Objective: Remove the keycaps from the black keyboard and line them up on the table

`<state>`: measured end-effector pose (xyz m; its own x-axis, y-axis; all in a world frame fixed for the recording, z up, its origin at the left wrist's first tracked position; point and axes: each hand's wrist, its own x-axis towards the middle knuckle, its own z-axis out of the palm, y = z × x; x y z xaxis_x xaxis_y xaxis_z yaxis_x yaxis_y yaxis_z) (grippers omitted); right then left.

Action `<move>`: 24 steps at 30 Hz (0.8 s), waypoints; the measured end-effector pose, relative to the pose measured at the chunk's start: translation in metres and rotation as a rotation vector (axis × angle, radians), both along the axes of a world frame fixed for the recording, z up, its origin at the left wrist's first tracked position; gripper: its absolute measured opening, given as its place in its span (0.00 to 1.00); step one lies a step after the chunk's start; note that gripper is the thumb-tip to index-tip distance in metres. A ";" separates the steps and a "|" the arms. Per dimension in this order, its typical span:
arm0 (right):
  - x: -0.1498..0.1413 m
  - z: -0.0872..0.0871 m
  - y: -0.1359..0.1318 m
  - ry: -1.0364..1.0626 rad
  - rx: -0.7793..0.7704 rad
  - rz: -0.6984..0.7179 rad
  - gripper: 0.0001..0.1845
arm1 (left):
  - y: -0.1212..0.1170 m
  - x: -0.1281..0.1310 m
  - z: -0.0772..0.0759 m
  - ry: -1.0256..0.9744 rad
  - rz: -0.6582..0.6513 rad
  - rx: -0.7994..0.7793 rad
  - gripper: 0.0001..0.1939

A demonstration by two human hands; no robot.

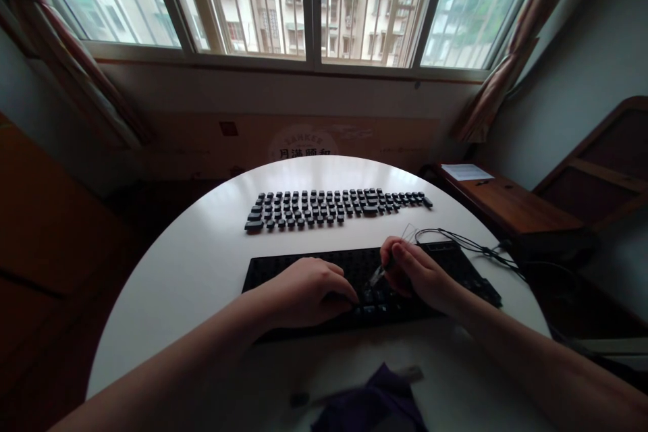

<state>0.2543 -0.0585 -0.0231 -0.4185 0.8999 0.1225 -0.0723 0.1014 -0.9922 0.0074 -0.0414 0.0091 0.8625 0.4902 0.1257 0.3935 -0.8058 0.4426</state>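
A black keyboard (314, 334) lies on the white round table, with several keycaps off and a few still on its near row. My left hand (308, 290) rests over its middle, fingers bent, thumb and index tips close together at the keys; what lies between them is too dark to make out. My right hand (418, 270) is closed around a keycap puller (376, 276). Its metal tip points down and left onto the keyboard, just right of my left fingertips, and thin wire loops (409, 232) stick out above the fist.
Loose black keycaps (314, 208) stand in rows behind the keyboard. A black cable (470, 245) runs off the right of the round table (172, 283). A purple cloth (372, 405) and a blurred strip-like thing lie at the near edge. Right stands a wooden bench (516, 206) with paper.
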 end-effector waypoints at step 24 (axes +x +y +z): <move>0.003 -0.001 -0.008 -0.258 0.157 0.093 0.26 | 0.047 -0.034 -0.010 -0.222 0.324 0.155 0.07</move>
<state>0.2576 -0.0668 -0.0246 -0.5333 0.8350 0.1359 0.1636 0.2594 -0.9518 -0.0265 0.0054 -0.0005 0.6107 0.6920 0.3848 0.5460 -0.7200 0.4284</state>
